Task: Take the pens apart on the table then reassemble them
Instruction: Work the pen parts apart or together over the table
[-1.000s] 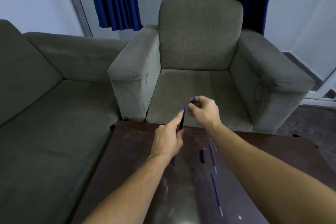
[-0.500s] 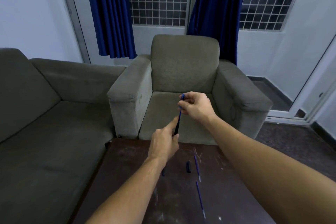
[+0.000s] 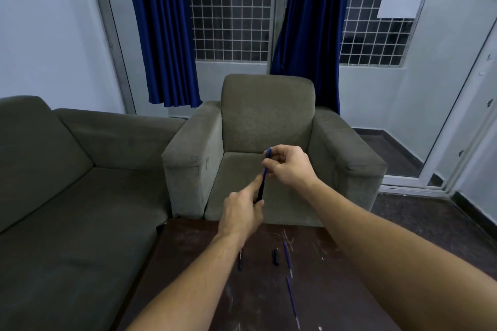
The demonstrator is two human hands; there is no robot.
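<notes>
A blue pen [image 3: 263, 183] is held up in the air above the far edge of the dark table [image 3: 336, 290]. My left hand [image 3: 242, 213] grips its lower, dark end. My right hand [image 3: 289, 166] pinches its upper blue end. On the table lie loose parts: a short dark cap [image 3: 275, 257], a thin blue refill [image 3: 287, 258], a second blue refill [image 3: 292, 301] nearer to me, and a small blue piece [image 3: 239, 263] partly behind my left forearm.
A grey armchair [image 3: 269, 126] stands right behind the table. A grey sofa [image 3: 67, 183] runs along the left. Blue curtains [image 3: 166, 29] hang over a barred window, and a glass door [image 3: 457, 115] is at the right.
The view has tilted upward, so the table sits lower in the frame. Both hands keep their hold on the pen, lifted slightly in front of the armchair.
</notes>
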